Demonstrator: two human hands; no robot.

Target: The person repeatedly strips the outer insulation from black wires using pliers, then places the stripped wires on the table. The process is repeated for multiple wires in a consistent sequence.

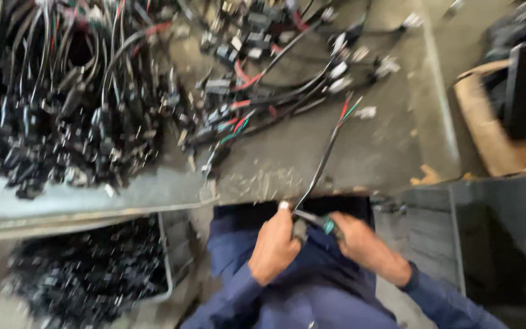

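While the frame's blurring a bit, I'm seeing the left hand (pixel 275 244) gripping a thin black cable (pixel 324 161) near its lower end — cable's rising over the bench (pixel 372 152), red/green cores splaying at the tip. Right hand (pixel 360 244) is clenching a green-handled cutter (pixel 321 222) at the cable's base. Looks light, floppy, prob slick jacket — I'd be gripping close to the cut. Wire pile (pixel 62 91) sitting well left.

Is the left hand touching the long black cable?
Touching. The head view shows the left hand with its fingers closed round the bottom end of the cable, which sticks up over the bench.
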